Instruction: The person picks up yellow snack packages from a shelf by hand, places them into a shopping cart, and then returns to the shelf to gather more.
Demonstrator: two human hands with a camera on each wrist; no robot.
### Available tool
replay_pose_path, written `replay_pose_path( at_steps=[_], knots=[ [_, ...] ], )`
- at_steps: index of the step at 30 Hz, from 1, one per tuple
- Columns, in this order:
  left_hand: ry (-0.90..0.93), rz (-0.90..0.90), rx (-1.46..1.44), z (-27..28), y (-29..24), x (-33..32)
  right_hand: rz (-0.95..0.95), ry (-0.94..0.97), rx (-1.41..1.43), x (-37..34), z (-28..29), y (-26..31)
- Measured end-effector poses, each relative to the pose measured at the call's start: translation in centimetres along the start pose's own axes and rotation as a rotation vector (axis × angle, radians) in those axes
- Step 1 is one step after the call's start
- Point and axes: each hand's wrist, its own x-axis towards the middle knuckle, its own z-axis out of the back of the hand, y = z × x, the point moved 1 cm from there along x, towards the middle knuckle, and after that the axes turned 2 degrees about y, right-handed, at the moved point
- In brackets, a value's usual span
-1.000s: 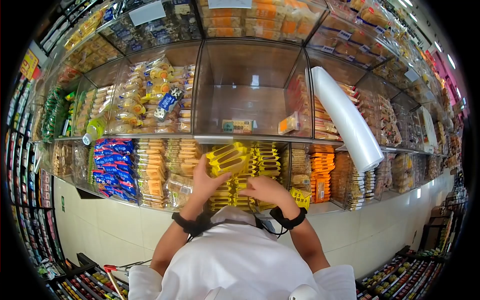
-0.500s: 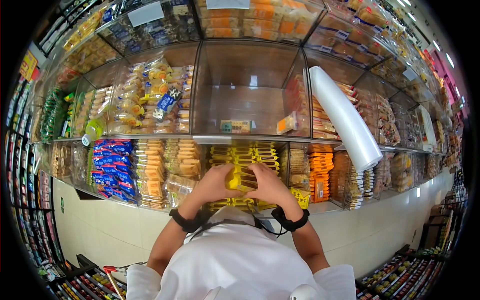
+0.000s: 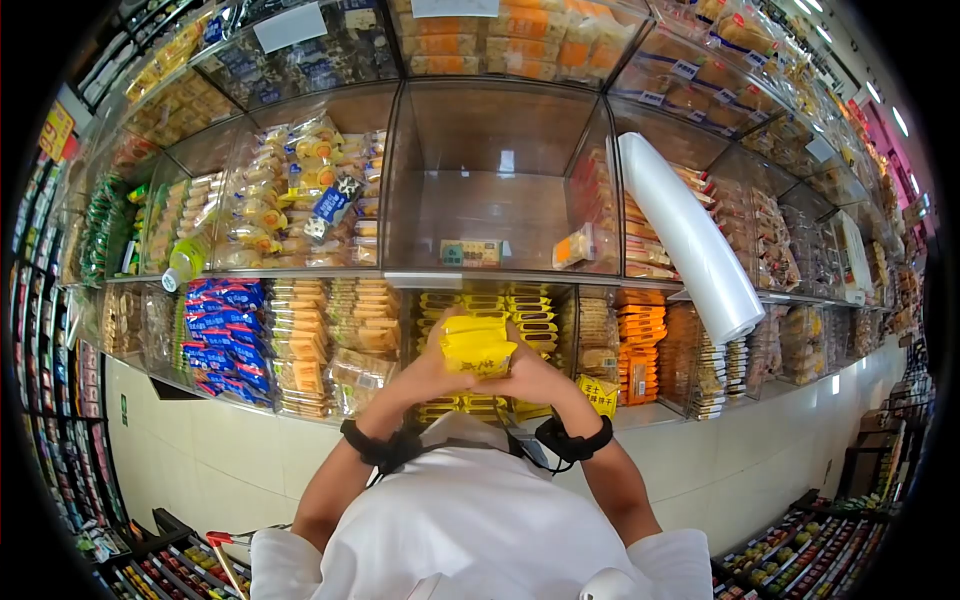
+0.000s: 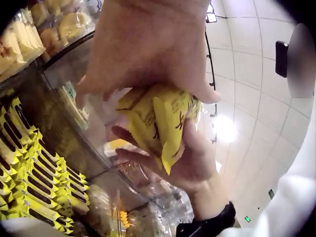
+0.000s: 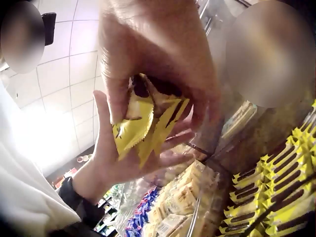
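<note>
Several yellow packets (image 3: 477,345) are held together in a small stack between the two hands, above the bin of like yellow packets (image 3: 533,318). The left hand (image 3: 436,371) grips the stack from its left side, and the right hand (image 3: 532,376) grips it from the right. In the left wrist view the packets (image 4: 160,121) show their crimped ends, with the left hand (image 4: 148,54) curled over them. The right wrist view has the right hand's fingers and thumb round the packets (image 5: 143,121). Some fingertips are hidden behind the packets.
Blue packets (image 3: 225,335) and tan packets (image 3: 300,340) fill bins on the left; orange packets (image 3: 642,335) lie to the right. A roll of clear bags (image 3: 690,240) leans across the upper bins. A green-capped bottle (image 3: 187,262) stands at left.
The hands have risen slightly from the bin with the yellow packets between them. Earlier the left hand alone held packets and the right was apart; now both hold the stack, its ends turned up.
</note>
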Motion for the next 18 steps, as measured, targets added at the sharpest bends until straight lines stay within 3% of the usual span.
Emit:
replay_pose_path(
  at_steps=[2,5,11,14,18],
  knots=[
    [-0.011,-0.069,0.064,0.3,0.4,0.3,0.111,0.067,-0.123,0.3,-0.1,-0.8],
    [0.044,0.054,0.068,0.4,0.0,0.1,0.042,0.095,-0.114,0.5,0.2,-0.5],
    [-0.061,0.056,-0.116,-0.8,-2.7,-0.1,0.043,0.134,-0.071,0.4,0.3,0.6],
    [-0.026,0.085,-0.061,-0.4,-2.8,-0.1,0.0,0.114,-0.054,0.2,-0.1,0.2],
    [-0.027,0.119,-0.063,-0.4,-2.0,-0.4,0.077,0.079,-0.142,0.3,-0.4,-0.5]
  ],
)
